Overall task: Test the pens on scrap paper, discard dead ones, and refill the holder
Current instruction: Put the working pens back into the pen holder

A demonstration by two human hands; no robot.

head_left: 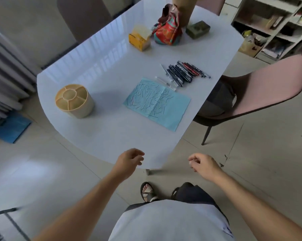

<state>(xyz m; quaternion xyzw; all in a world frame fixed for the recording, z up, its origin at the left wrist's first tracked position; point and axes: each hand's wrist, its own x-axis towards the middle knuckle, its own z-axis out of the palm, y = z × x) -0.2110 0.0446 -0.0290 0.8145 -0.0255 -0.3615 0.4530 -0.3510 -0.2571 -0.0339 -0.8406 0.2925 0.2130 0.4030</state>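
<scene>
White glossy surface [112, 129], tiled floor around it. Lower centre: left hand [129, 160] and right hand [201, 162], both loosely curled, empty, at the near edge. Mid-frame: scribbled blue scrap paper [157, 103]; empty holder [74, 100] centre left. Beyond the paper: pens [185, 72] heaped. Judgement: testing looks done; next, carry pens to holder

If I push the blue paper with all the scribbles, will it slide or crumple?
The blue paper would probably slide easily, since the white table looks glossy and nothing rests on the sheet. It is thin with a fold line, so lifted by one corner it would likely droop.
</scene>
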